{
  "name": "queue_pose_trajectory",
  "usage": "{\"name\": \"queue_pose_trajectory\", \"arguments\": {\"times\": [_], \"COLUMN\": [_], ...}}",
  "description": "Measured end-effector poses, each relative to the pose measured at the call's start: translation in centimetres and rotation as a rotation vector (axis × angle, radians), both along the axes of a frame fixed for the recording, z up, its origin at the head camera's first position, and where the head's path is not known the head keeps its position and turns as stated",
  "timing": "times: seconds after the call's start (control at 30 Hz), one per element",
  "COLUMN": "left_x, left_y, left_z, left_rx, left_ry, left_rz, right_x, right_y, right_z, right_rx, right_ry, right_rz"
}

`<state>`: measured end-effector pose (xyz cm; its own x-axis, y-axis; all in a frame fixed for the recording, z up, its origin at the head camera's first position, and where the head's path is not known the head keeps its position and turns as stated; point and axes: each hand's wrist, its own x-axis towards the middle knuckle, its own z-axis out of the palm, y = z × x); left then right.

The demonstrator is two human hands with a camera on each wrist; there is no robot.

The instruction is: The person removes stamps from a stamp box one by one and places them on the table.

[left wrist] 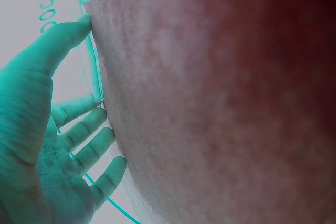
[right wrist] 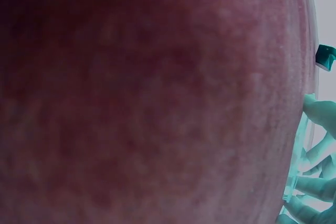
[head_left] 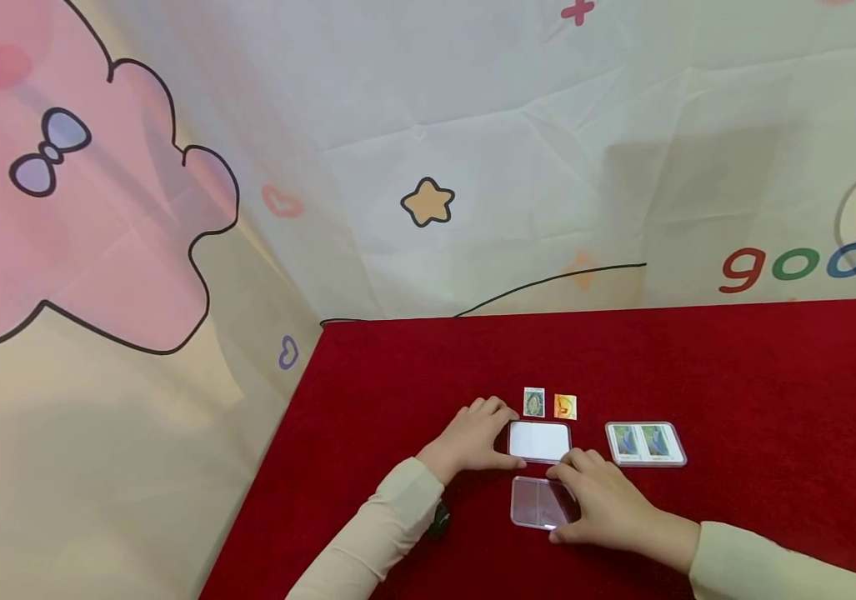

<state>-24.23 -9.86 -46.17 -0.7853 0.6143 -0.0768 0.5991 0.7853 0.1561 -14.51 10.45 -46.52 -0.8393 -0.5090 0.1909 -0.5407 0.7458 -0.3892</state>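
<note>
Plastic case (head_left: pixel 531 503) lies in the right hand (head_left: pixel 609 505) — between thumb and fingers.

One stamp (head_left: pixel 534 403) is grey-green, another stamp (head_left: pixel 566 407) yellow-orange. The near case (head_left: pixel 531 502) is clear, the middle case (head_left: pixel 538 442) white inside. The tablecloth (head_left: pixel 397 367) is plain red, the backdrop (head_left: pixel 518 167) pale with an orange star (head_left: pixel 428 202).

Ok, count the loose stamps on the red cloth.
2: a greenish stamp and, to its right, an orange stamp, both beyond the white-filled case. Others may be hidden.
</note>
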Motion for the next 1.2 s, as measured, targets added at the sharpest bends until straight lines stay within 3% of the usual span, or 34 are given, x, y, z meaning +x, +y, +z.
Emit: {"name": "queue_pose_trajectory", "arguments": {"times": [1.2], "left_x": [0.07], "left_y": [-0.15], "left_z": [0.21], "left_rx": [-0.002], "left_ry": [0.009], "left_rz": [-0.021], "right_x": [0.57], "right_y": [0.28], "right_z": [-0.69], "right_rx": [-0.021], "right_ry": [0.183], "right_rz": [-0.068]}}
